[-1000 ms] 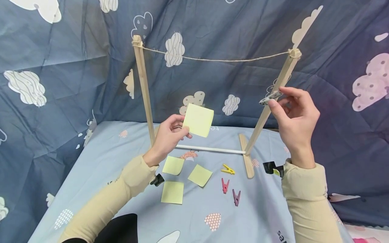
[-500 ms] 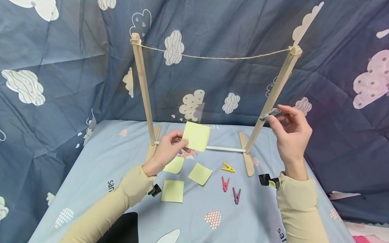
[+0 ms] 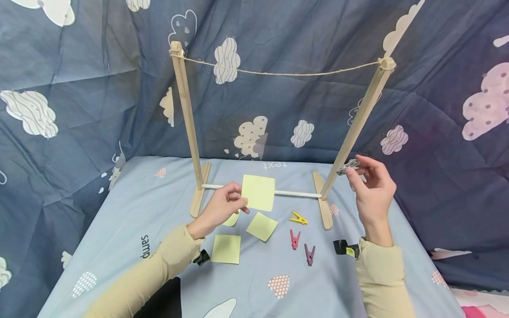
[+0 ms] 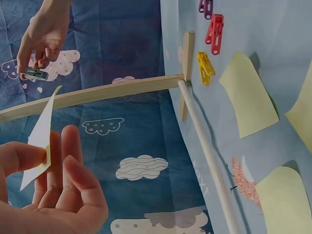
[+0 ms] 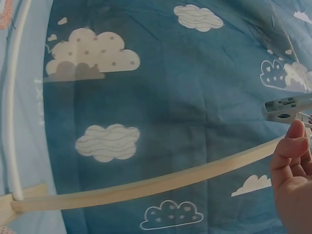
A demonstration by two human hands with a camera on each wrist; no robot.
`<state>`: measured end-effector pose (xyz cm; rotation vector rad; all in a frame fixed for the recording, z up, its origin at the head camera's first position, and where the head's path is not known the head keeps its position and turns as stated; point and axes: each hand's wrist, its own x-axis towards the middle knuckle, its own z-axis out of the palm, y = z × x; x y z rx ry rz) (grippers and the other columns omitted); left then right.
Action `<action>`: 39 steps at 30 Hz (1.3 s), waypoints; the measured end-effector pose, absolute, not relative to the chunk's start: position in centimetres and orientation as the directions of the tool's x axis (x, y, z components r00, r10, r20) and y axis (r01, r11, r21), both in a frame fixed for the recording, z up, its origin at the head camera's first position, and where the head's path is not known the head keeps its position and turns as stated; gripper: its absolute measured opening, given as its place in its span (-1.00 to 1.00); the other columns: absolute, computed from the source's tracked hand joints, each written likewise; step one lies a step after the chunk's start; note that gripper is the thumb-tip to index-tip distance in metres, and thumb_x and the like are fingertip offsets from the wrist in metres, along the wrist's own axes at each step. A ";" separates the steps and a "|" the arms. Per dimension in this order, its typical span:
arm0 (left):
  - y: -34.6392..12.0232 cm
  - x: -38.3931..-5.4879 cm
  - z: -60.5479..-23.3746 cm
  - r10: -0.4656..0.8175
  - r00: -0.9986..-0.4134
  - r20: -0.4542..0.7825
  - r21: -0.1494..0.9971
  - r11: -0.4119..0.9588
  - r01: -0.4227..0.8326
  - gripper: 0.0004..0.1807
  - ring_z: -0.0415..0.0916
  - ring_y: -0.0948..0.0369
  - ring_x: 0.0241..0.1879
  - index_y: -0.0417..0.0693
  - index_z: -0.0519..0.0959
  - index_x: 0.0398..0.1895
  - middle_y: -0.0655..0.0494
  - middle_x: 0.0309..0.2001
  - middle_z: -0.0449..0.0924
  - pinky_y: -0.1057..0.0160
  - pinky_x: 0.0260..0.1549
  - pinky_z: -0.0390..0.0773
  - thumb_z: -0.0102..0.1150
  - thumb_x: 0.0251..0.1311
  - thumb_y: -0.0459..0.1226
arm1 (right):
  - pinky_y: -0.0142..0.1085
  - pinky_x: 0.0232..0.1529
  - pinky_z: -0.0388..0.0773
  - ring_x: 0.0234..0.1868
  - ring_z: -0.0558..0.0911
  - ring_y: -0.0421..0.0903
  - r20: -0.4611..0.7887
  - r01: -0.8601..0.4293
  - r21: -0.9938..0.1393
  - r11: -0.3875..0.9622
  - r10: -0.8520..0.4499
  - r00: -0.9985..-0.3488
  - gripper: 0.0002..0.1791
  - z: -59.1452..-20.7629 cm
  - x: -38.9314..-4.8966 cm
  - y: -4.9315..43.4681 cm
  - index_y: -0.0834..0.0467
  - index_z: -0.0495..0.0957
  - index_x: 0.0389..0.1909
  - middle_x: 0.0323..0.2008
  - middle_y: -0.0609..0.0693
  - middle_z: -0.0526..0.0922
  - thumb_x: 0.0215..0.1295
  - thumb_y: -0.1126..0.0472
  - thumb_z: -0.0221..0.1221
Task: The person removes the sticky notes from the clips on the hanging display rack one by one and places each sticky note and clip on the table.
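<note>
In the head view my left hand (image 3: 223, 205) pinches a yellow sticky note (image 3: 258, 192) by its left edge, thumb in front. The left wrist view shows this note (image 4: 41, 141) nearly edge-on between thumb and fingers. My right hand (image 3: 374, 192) holds a grey clothespin (image 3: 348, 167) between thumb and forefinger, in front of the right post. In the right wrist view the clothespin (image 5: 285, 108) sits at the fingertips, its far end cut off by the frame. Note and clothespin are well apart, both below the string (image 3: 290, 74).
A wooden frame with a left post (image 3: 187, 115), a right post (image 3: 358, 128) and a white crossbar (image 3: 298, 194) stands on the blue sheet (image 3: 119, 221). Sticky notes (image 3: 226, 249) lie in front, beside yellow (image 3: 298, 218), red (image 3: 294, 240) and purple (image 3: 309, 255) clothespins.
Both hands have come down, the left with the sticky note and the right with the clothespin. The right hand has also shifted slightly left. The held note now partly covers one lying behind it.
</note>
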<state>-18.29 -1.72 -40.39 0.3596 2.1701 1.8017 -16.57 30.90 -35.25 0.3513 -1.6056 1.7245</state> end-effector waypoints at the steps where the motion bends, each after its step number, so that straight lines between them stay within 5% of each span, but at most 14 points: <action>1: -1.7 -18.3 -40.5 0.376 -0.924 -0.071 0.982 0.188 0.002 -0.79 0.69 0.06 -0.31 -0.21 0.44 -0.07 -0.05 -0.36 0.71 0.25 -0.28 0.51 0.10 0.26 -0.35 | -0.50 -0.56 0.34 -0.47 0.49 -0.21 0.640 -0.659 -0.749 0.070 0.334 -0.692 -0.61 -35.4 -16.5 30.9 0.49 0.52 -0.01 -0.31 0.02 0.58 0.08 0.60 0.22; 23: -0.7 -17.8 -45.0 0.414 -0.903 -0.116 0.974 0.226 -0.021 -0.84 0.58 0.20 -0.51 -0.25 0.55 -0.16 -0.02 -0.35 0.56 0.17 -0.38 0.55 0.13 0.25 -0.35 | -0.54 -0.56 0.35 -0.47 0.51 -0.30 0.353 -0.274 -0.930 0.245 0.388 -0.851 -0.56 -41.3 -15.9 32.1 0.36 0.52 0.07 -0.23 -0.13 0.58 0.12 0.49 0.28; 31: -0.4 -16.4 -47.0 0.496 -0.856 -0.144 0.963 0.268 -0.007 -0.75 0.67 -0.03 -0.41 -0.28 0.52 -0.02 -0.09 -0.32 0.59 0.12 -0.30 0.59 0.07 0.26 -0.40 | -0.49 -0.42 0.42 -0.42 0.55 -0.37 0.181 -0.037 -0.896 0.443 0.286 -0.941 -0.61 -42.0 -14.0 30.7 0.31 0.51 0.02 -0.27 -0.23 0.55 0.16 0.34 0.31; 39: 0.1 -15.4 -48.3 0.550 -0.822 -0.146 0.943 0.329 0.052 -0.74 0.65 -0.17 -0.40 -0.30 0.49 -0.03 -0.06 -0.42 0.60 0.32 -0.40 0.47 0.08 0.20 -0.43 | -0.44 -0.50 0.42 -0.38 0.53 -0.34 0.135 -0.008 -0.857 0.515 0.211 -0.968 -0.58 -45.3 -14.2 32.1 0.22 0.52 0.02 -0.33 -0.15 0.56 0.18 0.16 0.34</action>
